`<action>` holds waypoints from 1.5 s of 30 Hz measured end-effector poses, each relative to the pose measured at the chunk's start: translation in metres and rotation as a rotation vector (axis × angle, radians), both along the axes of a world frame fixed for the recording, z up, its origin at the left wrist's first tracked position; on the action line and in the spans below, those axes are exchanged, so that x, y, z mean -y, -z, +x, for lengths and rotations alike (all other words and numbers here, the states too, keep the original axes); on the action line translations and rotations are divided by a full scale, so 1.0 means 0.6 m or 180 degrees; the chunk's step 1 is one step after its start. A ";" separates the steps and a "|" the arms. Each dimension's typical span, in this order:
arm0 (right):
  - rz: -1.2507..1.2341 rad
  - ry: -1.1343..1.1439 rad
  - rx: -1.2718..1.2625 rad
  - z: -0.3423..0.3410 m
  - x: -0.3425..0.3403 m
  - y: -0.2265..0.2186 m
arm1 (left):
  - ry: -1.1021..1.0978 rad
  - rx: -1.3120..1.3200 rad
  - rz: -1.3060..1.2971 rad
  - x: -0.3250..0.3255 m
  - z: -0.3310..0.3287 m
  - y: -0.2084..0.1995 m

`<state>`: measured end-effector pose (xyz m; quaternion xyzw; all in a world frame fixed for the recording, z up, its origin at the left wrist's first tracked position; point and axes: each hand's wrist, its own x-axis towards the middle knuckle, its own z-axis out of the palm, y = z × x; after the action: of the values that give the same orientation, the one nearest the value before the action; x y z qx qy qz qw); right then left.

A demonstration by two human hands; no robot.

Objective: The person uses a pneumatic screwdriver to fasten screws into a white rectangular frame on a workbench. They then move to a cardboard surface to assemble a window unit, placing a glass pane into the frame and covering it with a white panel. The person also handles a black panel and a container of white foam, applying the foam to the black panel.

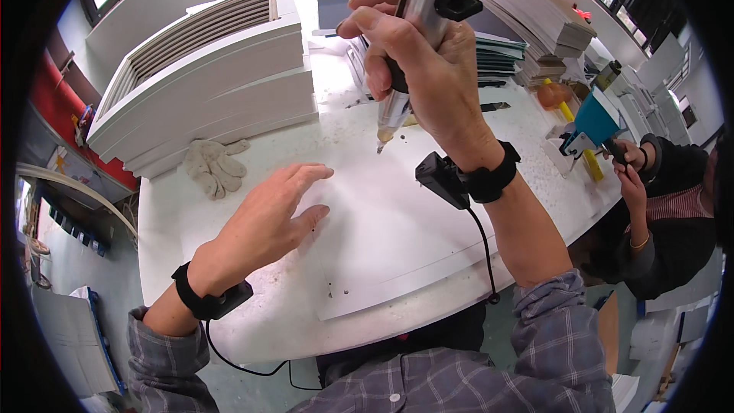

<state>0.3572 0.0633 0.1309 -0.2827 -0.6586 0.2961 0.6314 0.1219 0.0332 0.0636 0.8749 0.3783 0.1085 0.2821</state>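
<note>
My right hand point(440, 69) is raised over the table, its fingers wrapped round a silver inline electric screwdriver point(394, 112). The tool tilts, with its narrow tip pointing down above a flat white panel point(397, 237) and apart from it. A black cord loops from the tool's upper end. My left hand point(264, 214) is low over the panel's left side, fingers stretched forward and thumb apart, with nothing visible in it. Whether it touches the panel I cannot tell. A few small dark bits point(345, 291) lie at the panel's near left corner.
White louvred frames point(222, 92) are stacked at the back left, with a pale work glove point(214, 168) before them. Teal-edged sheets point(501, 57) and stacked boards point(547, 23) stand behind. At right, another person's hands point(631, 164) are near a teal tape dispenser point(598, 118).
</note>
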 end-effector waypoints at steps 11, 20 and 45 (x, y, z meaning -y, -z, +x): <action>0.0129 0.1467 -0.0419 0.289 0.154 0.017 | 0.2234 -0.0478 0.0892 -0.011 0.403 0.035; -0.0154 0.1479 -0.0500 0.393 0.212 0.027 | 0.2671 -0.0113 0.1564 -0.032 0.549 0.091; -0.0567 0.1147 -0.0914 0.393 0.214 0.138 | 0.1576 -0.1571 0.1056 0.017 0.371 0.066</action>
<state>0.5933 -0.0649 0.0479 -0.4051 -0.4723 0.2728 0.7337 0.3447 0.0229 0.0243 0.9733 0.1895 -0.1170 0.0549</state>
